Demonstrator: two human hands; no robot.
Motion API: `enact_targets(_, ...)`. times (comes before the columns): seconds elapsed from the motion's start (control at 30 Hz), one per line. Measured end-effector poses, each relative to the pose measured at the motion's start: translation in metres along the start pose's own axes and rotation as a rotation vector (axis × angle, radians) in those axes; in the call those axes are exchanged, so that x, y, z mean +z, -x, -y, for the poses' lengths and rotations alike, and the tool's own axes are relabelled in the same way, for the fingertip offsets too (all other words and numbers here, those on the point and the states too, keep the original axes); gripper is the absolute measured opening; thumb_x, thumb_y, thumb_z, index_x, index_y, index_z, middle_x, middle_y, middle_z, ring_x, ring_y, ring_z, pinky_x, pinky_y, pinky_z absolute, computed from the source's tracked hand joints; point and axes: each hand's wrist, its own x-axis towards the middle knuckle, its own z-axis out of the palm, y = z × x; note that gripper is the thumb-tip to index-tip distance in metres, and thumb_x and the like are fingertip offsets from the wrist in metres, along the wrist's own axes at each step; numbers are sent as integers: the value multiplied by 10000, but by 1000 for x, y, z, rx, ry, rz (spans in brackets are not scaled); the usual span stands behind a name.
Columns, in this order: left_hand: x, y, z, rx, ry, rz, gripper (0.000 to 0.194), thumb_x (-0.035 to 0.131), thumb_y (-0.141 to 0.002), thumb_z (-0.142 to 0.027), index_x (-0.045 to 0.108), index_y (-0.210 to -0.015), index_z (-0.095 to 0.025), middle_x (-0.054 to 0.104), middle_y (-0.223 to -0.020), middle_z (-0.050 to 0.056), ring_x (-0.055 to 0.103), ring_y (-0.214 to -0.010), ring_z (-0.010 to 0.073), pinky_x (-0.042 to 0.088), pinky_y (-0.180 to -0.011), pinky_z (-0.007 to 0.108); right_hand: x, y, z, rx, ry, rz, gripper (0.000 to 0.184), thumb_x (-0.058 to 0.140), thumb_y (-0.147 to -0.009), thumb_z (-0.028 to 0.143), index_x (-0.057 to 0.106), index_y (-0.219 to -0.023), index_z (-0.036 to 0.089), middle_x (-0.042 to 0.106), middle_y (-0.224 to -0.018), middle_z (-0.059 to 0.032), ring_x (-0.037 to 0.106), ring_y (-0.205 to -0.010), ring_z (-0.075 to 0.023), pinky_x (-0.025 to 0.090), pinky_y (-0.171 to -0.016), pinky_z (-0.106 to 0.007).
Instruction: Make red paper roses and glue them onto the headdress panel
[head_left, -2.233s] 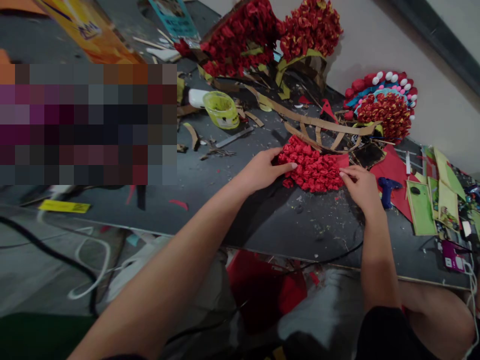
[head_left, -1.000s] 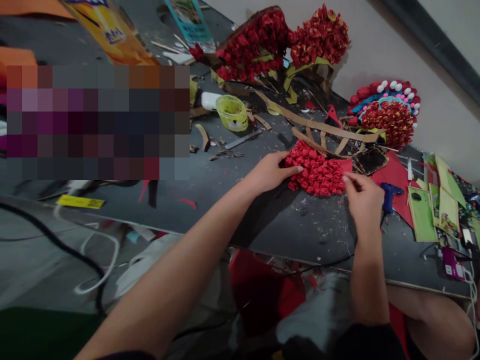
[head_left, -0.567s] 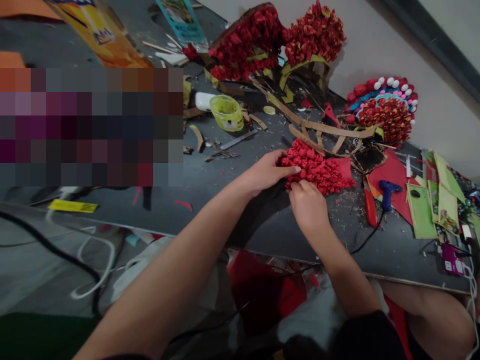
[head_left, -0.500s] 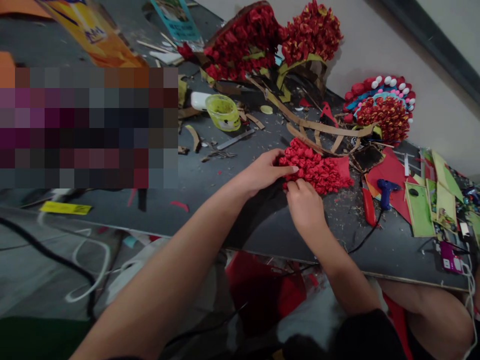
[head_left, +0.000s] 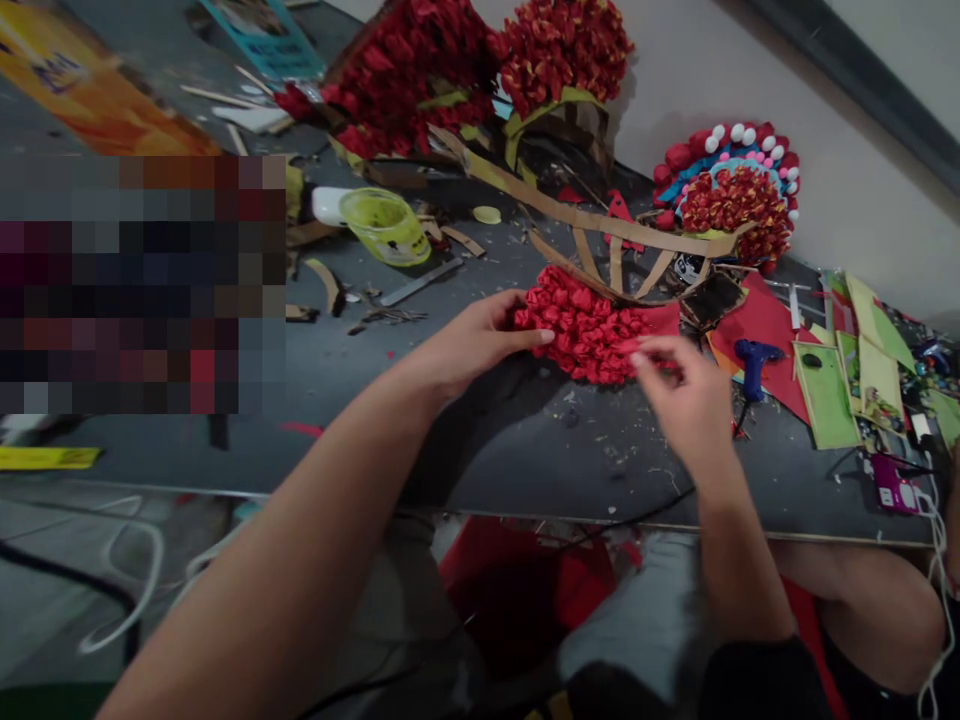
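A piece covered in crumpled red paper rosettes (head_left: 581, 325) lies on the dark table, with a flat bare red strip at its right end. My left hand (head_left: 484, 340) grips its left edge, thumb on top and fingers behind. Over the right part of the piece, my right hand (head_left: 686, 390) has thumb and forefinger pinched on a small bit of red paper (head_left: 628, 347). Whether that bit is joined to the piece is hard to tell. A blue glue gun (head_left: 757, 362) lies to the right of my right hand.
Behind the piece lies a curved cardboard frame (head_left: 585, 215). Larger red flower-covered shapes (head_left: 566, 50) stand along the wall. A yellow-green tub (head_left: 386, 228) and a metal strip (head_left: 421, 282) are to the left. Red sheets (head_left: 765, 330) and green panels (head_left: 829, 400) lie right.
My right hand has moved from the near edge of the rosette piece to its right part, fingers now pinched. My left hand keeps its hold. The camera view has shifted.
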Motion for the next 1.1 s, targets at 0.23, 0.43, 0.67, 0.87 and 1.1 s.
enact_targets(0.23, 2, 2, 0, 32, -2, -17, 453, 783, -554, -268, 605, -961, -180, 632, -896, 30, 585, -863, 195, 482, -826, 319, -23, -17, -61, 114, -20, -124, 125, 539, -817, 216, 632, -892, 180, 679, -867, -43, 640, -779, -141, 521, -721, -293)
enact_targets(0.43, 4, 4, -1, 64, -41, -28, 413, 768, -573, -289, 577, -923, -184, 601, -860, 22, 570, -796, 174, 476, -774, 308, -8, -16, -63, -83, 89, -100, 119, 542, -839, 185, 648, -893, 195, 674, -956, -50, 631, -906, -159, 524, -816, -329)
enact_targets(0.67, 3, 5, 0, 104, -88, -6, 421, 767, -568, -308, 590, -926, -177, 604, -851, 17, 574, -799, 181, 483, -776, 310, -4, -16, -64, -204, 146, -117, 119, 575, -840, 185, 690, -851, 215, 694, -935, -26, 645, -899, -150, 515, -850, -331)
enact_targets(0.87, 1, 3, 1, 104, -136, -12, 462, 765, -573, -316, 613, -988, -184, 630, -897, 31, 583, -856, 206, 496, -807, 323, 0, -15, -66, -188, 203, -90, 169, 552, -852, 177, 716, -847, 218, 698, -927, -32, 651, -884, -152, 522, -829, -330)
enact_targets(1.1, 2, 3, 3, 136, -139, -9, 525, 767, -583, -313, 597, -1063, -186, 627, -955, 44, 583, -915, 220, 488, -844, 329, 1, -16, -67, -201, 232, -59, 241, 476, -881, 155, 707, -911, 219, 689, -965, -44, 643, -926, -158, 512, -862, -337)
